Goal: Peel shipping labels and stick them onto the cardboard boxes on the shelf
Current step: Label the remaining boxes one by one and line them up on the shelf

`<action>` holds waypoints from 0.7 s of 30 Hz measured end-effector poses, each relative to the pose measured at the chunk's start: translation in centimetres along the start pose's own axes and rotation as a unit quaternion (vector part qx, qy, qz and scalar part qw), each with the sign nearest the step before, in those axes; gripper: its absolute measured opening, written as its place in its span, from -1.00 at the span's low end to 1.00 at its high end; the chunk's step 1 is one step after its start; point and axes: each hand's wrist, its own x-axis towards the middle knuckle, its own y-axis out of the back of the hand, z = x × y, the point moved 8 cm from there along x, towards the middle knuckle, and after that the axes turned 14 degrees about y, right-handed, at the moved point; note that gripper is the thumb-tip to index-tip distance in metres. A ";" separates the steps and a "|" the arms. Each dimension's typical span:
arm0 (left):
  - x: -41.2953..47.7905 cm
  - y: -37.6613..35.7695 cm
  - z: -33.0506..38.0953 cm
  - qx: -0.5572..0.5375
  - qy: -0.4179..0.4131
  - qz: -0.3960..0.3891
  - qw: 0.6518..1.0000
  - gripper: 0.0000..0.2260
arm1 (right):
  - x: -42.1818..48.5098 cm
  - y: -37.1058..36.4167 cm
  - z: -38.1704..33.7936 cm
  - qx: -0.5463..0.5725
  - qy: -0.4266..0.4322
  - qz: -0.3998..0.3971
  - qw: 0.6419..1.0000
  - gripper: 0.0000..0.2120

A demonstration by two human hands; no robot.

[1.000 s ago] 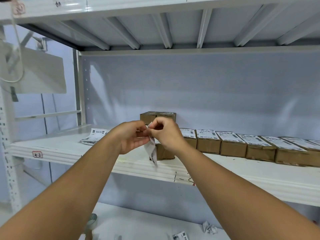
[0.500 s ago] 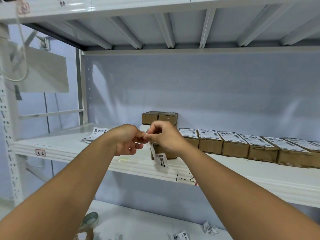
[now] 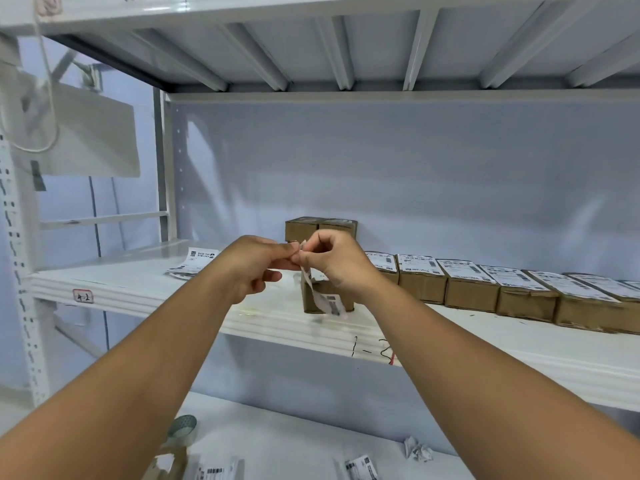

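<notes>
My left hand [image 3: 254, 266] and my right hand [image 3: 334, 263] meet in front of the middle shelf [image 3: 138, 289], both pinching the top of a white shipping label [image 3: 325, 299] that hangs down curled below them. Behind the label stands a plain cardboard box [image 3: 313, 297] without a label on its visible side. A row of several labelled cardboard boxes [image 3: 471, 285] runs to the right along the shelf. Two more plain boxes [image 3: 320, 228] stand at the back against the wall. A stack of unpeeled labels [image 3: 194, 263] lies on the shelf at the left.
On the lower shelf lie a roll of clear tape [image 3: 183, 427], a crumpled backing paper [image 3: 417, 450] and loose label pieces [image 3: 362, 469]. An upper shelf [image 3: 311, 15] hangs overhead. The rack's upright post [image 3: 20, 271] stands at the left.
The hanging label has swung and curled a little to the right below my hands. Both hands stay together at its top edge, shifted slightly.
</notes>
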 end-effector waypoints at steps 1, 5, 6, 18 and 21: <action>0.0 0.1 -0.1 0.007 0.004 -0.002 1.000 -0.87 | -0.1 -0.1 -0.1 -0.002 -0.002 -0.014 1.000 -0.83; 0.2 0.5 0.0 0.022 -0.018 0.009 1.000 -0.87 | -0.3 -0.4 -0.4 0.000 -0.003 -0.036 0.999 -0.85; 0.2 0.4 0.0 0.015 -0.031 0.007 0.999 -0.86 | -0.2 -0.3 -0.5 0.007 -0.001 -0.028 1.000 -0.83; -0.2 0.6 0.4 0.024 -0.056 -0.022 0.998 -0.89 | -0.3 -0.4 -0.6 0.032 -0.013 -0.034 0.999 -0.79; -0.2 0.7 0.6 0.071 -0.081 0.001 0.994 -0.88 | -0.4 -0.6 -0.3 0.018 -0.036 -0.060 0.997 -0.81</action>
